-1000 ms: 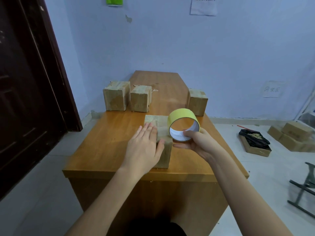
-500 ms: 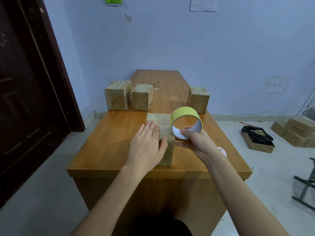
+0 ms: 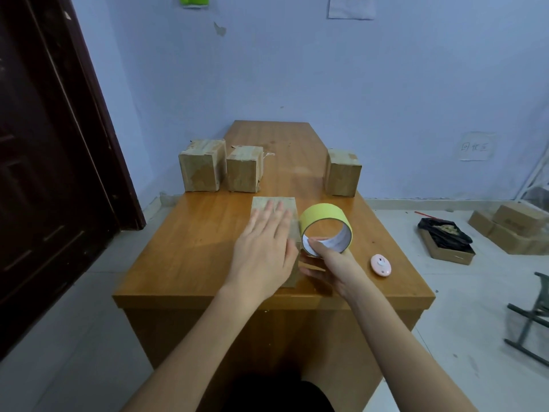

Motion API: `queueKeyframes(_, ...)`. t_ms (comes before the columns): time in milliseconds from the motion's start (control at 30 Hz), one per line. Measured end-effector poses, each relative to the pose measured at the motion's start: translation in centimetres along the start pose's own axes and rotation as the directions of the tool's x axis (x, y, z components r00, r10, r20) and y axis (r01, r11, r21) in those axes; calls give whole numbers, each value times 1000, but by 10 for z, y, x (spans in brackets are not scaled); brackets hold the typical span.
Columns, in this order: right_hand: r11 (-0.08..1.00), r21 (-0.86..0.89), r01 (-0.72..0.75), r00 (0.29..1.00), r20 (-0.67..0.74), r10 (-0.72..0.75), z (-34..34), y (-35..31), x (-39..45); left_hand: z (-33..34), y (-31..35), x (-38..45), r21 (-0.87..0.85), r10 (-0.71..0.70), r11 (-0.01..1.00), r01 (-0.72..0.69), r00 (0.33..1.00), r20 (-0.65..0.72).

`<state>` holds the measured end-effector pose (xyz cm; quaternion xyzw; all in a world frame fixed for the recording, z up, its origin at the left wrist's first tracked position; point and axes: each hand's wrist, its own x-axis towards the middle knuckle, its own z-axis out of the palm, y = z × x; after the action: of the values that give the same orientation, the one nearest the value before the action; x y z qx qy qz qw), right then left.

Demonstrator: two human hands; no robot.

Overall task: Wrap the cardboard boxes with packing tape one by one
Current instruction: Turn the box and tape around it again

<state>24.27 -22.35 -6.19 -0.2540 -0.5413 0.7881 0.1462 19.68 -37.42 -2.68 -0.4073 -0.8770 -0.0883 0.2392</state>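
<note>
A small cardboard box [image 3: 289, 205] stands near the front of the wooden table [image 3: 190, 251]. My left hand [image 3: 263, 251] lies flat on its top, fingers straight. My right hand [image 3: 329, 263] grips a yellow tape roll [image 3: 322, 217] at the box's right side, thumb inside the white core, the roll low against the box's right face. Three more cardboard boxes stand farther back: two side by side at the left [image 3: 202, 165] [image 3: 245, 169] and one at the right [image 3: 341, 172].
A small pink round object [image 3: 381, 264] lies on the table right of my right hand. A dark door [image 3: 44, 162] is at the left. On the floor at the right are an open box with a black bag [image 3: 445, 239], stacked cartons [image 3: 511, 227] and a metal frame [image 3: 531, 331].
My right hand has lowered the tape roll along the box's right side. The pink object has come into sight. My left hand has stayed flat on the box.
</note>
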Motion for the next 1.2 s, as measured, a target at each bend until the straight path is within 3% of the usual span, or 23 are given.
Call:
queueKeyframes(200,999,-43,29,1000,-5,-29,1,-3,-3,4,3,1,-86,34,996,-37,999,-37)
queueKeyframes(333,996,-88,31,1000,4,-30,0,-6,-4,0,-5,-2,-236,28,971,-29,1000,-9)
queueKeyframes(500,992,-122,22,1000,12,-21,-2,-6,-4,-2,-19,-11,45,-52,998,51,999,18)
queueKeyframes(600,988,-152,24,1000,1,-24,-2,-8,-2,-7,-16,-6,100,-60,994,52,995,77)
queueKeyframes(833,988,-151,26,1000,6,-25,-3,-11,-2,-4,10,5,27,65,997,-66,997,51)
queueKeyframes(1000,985,-151,80,995,-46,-88,-3,-8,-5,2,15,7,-58,22,998,-22,1000,9)
queueKeyframes(1067,989,-141,46,997,-49,-53,-1,-7,-8,0,14,7,-101,7,995,-11,999,-40)
queueKeyframes(1200,948,-312,-63,997,15,71,6,-16,-14,-8,15,7,-141,-1,990,-15,994,-110)
